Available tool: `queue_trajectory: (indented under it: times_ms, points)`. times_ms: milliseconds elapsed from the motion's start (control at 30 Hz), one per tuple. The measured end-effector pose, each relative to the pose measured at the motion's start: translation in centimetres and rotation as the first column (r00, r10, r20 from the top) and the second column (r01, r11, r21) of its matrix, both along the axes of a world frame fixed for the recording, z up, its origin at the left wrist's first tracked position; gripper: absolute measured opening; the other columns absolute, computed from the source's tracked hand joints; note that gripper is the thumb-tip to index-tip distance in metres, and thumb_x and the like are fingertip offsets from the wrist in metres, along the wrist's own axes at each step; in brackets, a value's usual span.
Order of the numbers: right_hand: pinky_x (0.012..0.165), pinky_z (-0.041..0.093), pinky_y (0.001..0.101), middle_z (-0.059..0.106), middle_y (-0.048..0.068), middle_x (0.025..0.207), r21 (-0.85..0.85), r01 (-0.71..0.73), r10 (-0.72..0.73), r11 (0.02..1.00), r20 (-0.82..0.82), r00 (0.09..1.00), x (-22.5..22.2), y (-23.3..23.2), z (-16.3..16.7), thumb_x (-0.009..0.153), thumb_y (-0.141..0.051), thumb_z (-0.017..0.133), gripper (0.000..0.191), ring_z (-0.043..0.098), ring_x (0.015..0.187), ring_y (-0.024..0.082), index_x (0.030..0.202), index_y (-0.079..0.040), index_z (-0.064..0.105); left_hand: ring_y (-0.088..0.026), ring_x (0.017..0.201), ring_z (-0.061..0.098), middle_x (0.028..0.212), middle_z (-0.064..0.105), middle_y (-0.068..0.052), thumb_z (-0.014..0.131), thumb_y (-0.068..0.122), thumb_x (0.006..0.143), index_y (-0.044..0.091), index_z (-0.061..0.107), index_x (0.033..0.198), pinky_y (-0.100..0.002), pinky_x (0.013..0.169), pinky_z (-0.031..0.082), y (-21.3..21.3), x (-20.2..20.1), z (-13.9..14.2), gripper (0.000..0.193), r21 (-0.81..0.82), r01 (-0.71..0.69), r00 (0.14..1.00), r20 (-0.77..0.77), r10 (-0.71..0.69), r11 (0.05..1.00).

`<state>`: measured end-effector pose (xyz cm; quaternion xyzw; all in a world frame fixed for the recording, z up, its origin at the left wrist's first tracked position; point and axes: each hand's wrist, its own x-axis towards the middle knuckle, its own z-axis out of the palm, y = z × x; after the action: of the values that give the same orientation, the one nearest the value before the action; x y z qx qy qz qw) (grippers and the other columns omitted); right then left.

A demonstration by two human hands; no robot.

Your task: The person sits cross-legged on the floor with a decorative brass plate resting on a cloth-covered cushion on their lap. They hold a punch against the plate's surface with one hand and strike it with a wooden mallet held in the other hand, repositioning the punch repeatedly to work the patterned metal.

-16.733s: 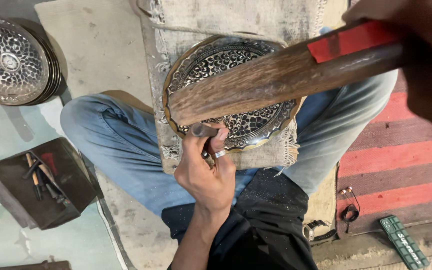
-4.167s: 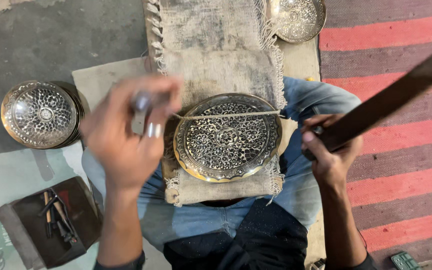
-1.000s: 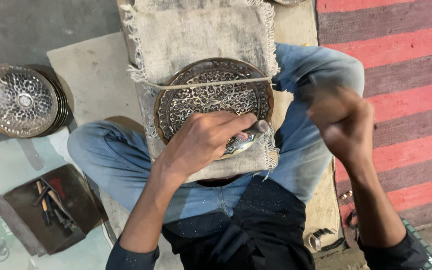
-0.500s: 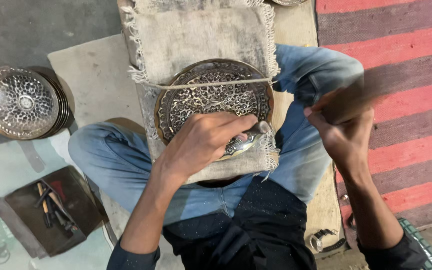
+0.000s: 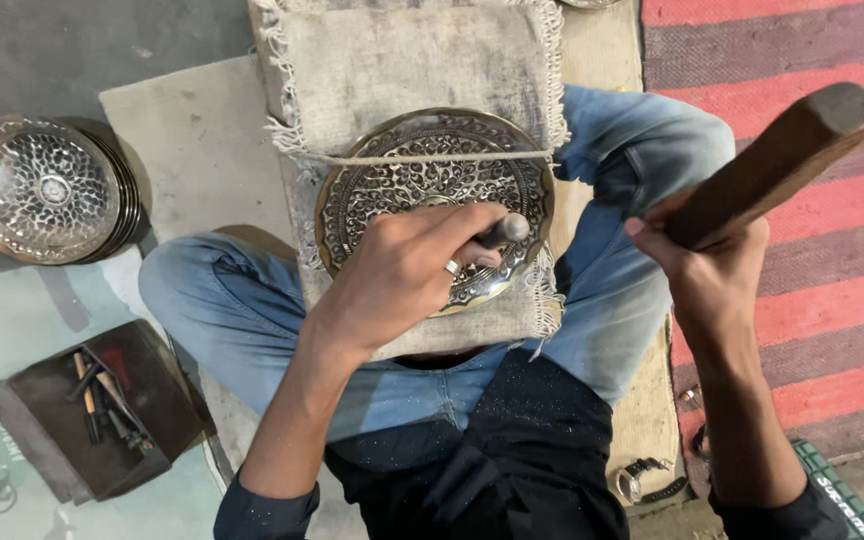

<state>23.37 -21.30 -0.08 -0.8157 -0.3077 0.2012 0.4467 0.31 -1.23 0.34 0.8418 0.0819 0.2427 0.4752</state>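
1. Round engraved brass plate [image 5: 432, 175] with dark floral tracery lies on a frayed burlap cushion [image 5: 402, 70] across my lap, directly under my left hand [image 5: 402, 270]; a thin cord crosses its upper part.
2. My left hand is closed around a short metal punch [image 5: 504, 230], whose blunt end sticks out past my knuckles while its tip is hidden under my fingers. A ring sits on one finger.
3. My right hand [image 5: 707, 270], off to the right of the plate and well apart from it, grips a heavy wooden mallet [image 5: 777, 160] by its lower end, the head raised up and away to the right.
4. Far left of my left forearm, an open dark tray [image 5: 92, 420] on the floor holds several slim hand tools lying loose together.
5. Beyond that tray, up to the left, a stack of shiny patterned metal bowls [image 5: 42, 190] is nested one in another.
6. Both my forearms reach forward from dark sleeves, with my left wrist bent down over the plate.
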Motion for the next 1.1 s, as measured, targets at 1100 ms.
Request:
queue_trajectory:
  times_ms: [1100]
  points:
    - [0.068,0.047,0.0303,0.062,0.007,0.088,-0.127,-0.090,0.139,0.988,0.454,0.880,1.0,0.9,1.6,0.090,0.009,0.081,0.016,0.061,0.078,0.014,0.092,0.002,0.066,-0.021,0.094,0.079,0.107,0.077,-0.014,0.059,-0.016,0.087,-0.001,0.066,0.125,-0.032,0.081,0.065,-0.2,0.1,0.0,0.041,0.081,-0.014,0.999,-0.043,0.018,0.997]
